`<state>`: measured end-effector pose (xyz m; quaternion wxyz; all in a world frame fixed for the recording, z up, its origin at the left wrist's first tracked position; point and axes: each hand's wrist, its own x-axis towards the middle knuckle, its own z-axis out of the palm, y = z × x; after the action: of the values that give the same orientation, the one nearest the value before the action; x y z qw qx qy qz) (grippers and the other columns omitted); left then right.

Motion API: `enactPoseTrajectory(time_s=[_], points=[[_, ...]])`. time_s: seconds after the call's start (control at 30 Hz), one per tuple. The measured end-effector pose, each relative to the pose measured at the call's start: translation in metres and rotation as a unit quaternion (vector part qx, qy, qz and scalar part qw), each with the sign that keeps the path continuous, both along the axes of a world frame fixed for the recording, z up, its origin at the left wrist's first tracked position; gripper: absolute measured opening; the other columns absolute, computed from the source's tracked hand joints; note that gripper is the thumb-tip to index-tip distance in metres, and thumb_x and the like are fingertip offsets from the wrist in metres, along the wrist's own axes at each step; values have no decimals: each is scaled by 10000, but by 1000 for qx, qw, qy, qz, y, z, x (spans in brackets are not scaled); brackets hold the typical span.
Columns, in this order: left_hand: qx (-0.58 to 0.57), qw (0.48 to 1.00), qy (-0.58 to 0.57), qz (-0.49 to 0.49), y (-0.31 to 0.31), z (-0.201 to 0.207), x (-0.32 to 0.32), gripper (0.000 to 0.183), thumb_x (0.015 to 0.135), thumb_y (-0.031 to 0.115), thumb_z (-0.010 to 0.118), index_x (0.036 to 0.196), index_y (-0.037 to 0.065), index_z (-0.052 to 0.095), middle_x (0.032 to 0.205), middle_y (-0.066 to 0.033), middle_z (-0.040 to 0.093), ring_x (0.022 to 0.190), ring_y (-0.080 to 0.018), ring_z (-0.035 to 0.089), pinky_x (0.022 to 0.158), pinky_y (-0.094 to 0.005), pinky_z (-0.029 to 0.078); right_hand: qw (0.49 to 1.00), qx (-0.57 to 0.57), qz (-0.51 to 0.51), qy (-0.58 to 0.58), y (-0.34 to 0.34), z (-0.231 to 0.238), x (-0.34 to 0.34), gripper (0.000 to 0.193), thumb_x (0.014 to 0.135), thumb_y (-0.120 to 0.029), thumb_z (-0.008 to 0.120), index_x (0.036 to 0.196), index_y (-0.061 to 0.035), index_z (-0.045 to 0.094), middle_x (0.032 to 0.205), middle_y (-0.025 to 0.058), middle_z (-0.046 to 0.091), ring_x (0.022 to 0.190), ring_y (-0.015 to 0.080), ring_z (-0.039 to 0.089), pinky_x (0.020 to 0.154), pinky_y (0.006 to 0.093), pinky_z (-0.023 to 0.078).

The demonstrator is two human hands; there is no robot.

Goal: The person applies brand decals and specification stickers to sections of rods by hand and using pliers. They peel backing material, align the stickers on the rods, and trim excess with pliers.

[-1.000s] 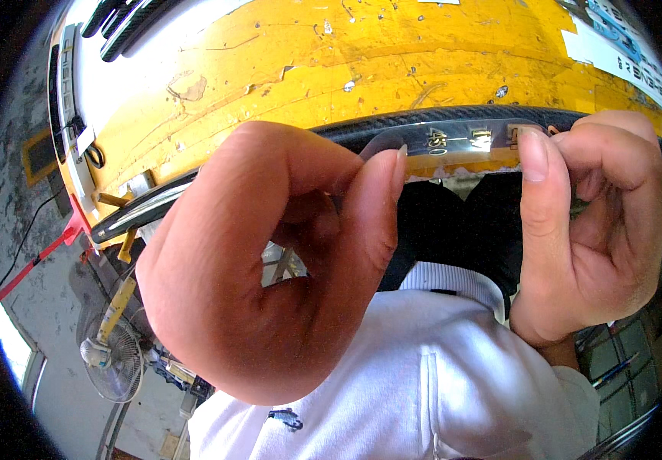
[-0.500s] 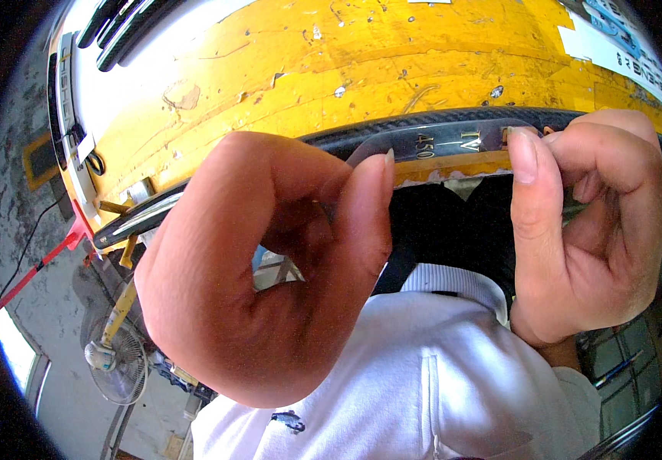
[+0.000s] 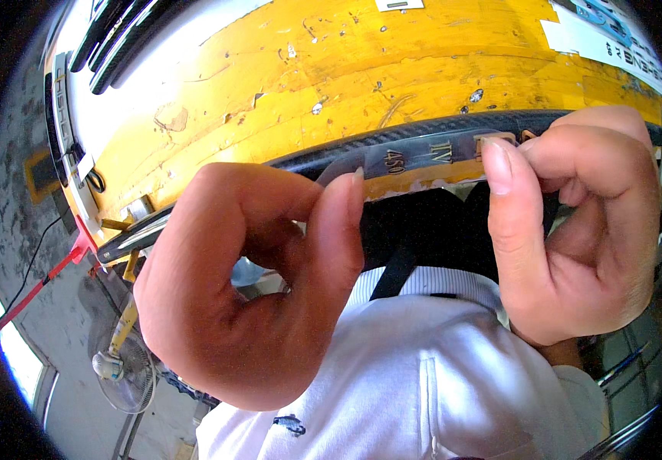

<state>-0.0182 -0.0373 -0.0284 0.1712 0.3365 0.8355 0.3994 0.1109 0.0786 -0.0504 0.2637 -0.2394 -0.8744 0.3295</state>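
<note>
A clear film strip [image 3: 415, 165] with gold printed characters is stretched between my two hands, in front of a long black woven-pattern tube [image 3: 453, 125]. My left hand [image 3: 193, 299] pinches the strip's left end between thumb and curled index finger. At the other end, the thumb and index finger of my right hand [image 3: 576, 245] grip the strip, close to the tube. The film overlaps the tube's near side in the picture; whether it touches the tube I cannot tell. My left hand hides part of the tube.
A worn yellow table [image 3: 269, 84] lies beyond the tube. Several black tubes [image 3: 120, 46] rest on white material at far left. A metal fixture [image 3: 136, 208] sits at the table's left edge, near a red strap [image 3: 47, 268]. Printed sheets [image 3: 614, 57] lie far right; a fan [image 3: 125, 376] stands lower left.
Both hands and the film strip have shifted left and slightly lower in the picture, still pinching its ends. The table view has also shifted a little left.
</note>
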Motion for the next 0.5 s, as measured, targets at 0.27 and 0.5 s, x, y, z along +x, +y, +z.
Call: enactPoseTrajectory(time_s=[0.27, 0.5], points=[[17, 1000, -20, 10, 1, -3, 1, 205, 816, 87, 705, 696, 47, 543, 547, 14, 495, 437, -28, 367, 396, -186, 227, 1000, 8, -5, 2, 2, -1, -1, 261, 727, 123, 667, 894, -24, 530, 769, 29, 490, 616, 76, 381, 563, 200, 280], [18, 1000, -18, 12, 1, -2, 1, 207, 812, 98, 712, 697, 49, 548, 544, 15, 500, 435, -27, 369, 394, -185, 229, 1000, 9, 16, 8, 5, 0, -1, 268, 719, 125, 673, 884, -26, 525, 764, 28, 489, 607, 81, 386, 545, 210, 282]])
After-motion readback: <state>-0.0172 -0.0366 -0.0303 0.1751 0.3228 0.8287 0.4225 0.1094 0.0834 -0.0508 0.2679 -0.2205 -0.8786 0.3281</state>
